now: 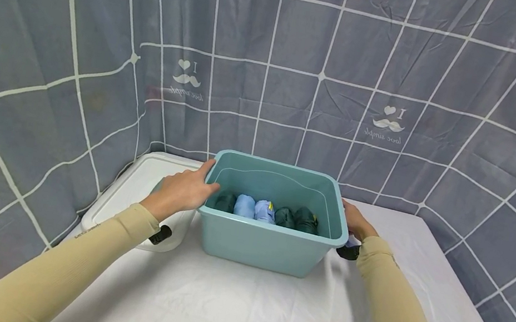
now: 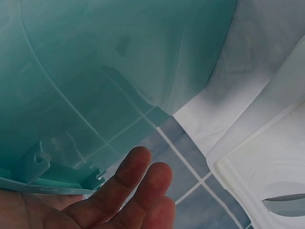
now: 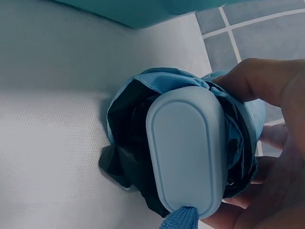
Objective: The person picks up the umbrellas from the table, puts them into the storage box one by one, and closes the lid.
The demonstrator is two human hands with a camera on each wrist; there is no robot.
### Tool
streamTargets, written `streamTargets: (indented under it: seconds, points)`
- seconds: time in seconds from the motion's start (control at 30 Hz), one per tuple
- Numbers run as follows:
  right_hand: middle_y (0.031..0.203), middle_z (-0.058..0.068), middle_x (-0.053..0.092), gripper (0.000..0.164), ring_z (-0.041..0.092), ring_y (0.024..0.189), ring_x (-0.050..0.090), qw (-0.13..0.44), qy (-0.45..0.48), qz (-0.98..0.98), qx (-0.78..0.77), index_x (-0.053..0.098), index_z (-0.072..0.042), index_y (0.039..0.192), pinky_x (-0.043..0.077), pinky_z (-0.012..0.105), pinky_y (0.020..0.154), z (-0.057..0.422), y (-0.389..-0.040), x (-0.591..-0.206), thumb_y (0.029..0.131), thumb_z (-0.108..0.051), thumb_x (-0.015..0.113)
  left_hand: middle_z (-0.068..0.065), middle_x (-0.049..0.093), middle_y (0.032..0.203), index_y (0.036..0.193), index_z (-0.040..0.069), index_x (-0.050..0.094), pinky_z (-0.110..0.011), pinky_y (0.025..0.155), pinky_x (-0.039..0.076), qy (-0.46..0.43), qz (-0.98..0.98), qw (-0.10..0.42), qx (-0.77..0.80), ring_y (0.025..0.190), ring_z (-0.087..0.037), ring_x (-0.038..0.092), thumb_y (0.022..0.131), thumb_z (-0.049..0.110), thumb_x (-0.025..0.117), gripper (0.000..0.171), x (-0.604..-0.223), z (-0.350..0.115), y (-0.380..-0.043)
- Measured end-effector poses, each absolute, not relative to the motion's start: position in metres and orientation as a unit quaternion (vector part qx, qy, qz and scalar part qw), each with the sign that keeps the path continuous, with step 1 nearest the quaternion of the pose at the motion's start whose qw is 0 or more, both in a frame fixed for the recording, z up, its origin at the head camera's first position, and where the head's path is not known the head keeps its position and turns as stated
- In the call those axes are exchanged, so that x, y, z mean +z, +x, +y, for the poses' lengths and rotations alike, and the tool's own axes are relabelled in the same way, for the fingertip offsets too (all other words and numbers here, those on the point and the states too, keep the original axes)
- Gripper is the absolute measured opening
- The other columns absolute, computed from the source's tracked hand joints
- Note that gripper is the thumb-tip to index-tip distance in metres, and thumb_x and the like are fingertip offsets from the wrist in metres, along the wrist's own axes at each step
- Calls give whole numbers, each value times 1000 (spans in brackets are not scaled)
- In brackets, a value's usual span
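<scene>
A teal plastic bin (image 1: 255,245) stands on the white-covered table. Inside it, several rolled fabric bundles (image 1: 244,205) in dark green and light blue lie in a row, some with yellow marks. My left hand (image 1: 185,189) holds the bin's left rim, its thumb over the edge; in the left wrist view the fingers (image 2: 140,186) extend outside the wall below the rim. Beside the bin's right end, my right hand (image 3: 271,138) grips a folded umbrella (image 3: 186,152) with blue and dark fabric, a pale oval handle end and a blue strap. The bin mostly hides this hand in the head view.
A white lid (image 1: 146,166) with a grip slot lies left of the bin, partly under my left forearm. Grey checked curtains (image 1: 288,98) hang behind the table and along both sides. The white tablecloth (image 1: 234,309) extends in front of the bin.
</scene>
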State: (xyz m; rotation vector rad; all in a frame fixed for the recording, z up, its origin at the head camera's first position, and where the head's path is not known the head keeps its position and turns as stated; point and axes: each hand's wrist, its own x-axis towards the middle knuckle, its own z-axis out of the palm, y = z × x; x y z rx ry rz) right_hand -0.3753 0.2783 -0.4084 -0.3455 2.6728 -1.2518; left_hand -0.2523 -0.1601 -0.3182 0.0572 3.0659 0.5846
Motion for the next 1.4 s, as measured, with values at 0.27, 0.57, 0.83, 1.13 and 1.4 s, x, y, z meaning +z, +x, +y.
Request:
streamTargets:
  seconds: [0.27,0.57,0.83,1.13,1.4]
  points:
    - [70,2,62,70,9,46,50,101,-88,895,-426,19,4,158,45,28,45,279,-373,-404,96,-4,49,-22,57,141,163,26,10,-61,87,46,16,982,11,189,112,-44,63,98,54,37,76,-318,-160,-251]
    - [138,32,49,80,23,92,60,101,-55,898,-424,11,-1,161,56,36,69,286,-372,-392,96,-17,55,-22,57,141,163,27,10,-60,87,46,14,982,9,190,112,-43,64,97,53,37,76,-317,-160,-251]
    - [160,33,21,84,43,138,39,102,-29,896,-431,4,-7,162,48,58,101,293,-367,-374,98,-21,56,-23,58,140,163,25,11,-62,87,45,18,981,6,193,111,-44,64,98,53,37,76,-317,-161,-250]
    - [162,33,15,89,45,137,39,98,-13,900,-425,2,-8,162,43,59,105,298,-359,-356,96,-22,60,-23,57,141,163,25,11,-62,89,45,20,981,7,195,114,-45,62,98,53,38,76,-318,-161,-252]
    - [162,33,16,92,45,140,36,81,-15,890,-448,0,-12,163,40,60,108,296,-352,-334,95,-19,62,-24,55,143,163,24,11,-62,89,44,21,981,12,193,115,-45,62,98,52,38,76,-317,-162,-251]
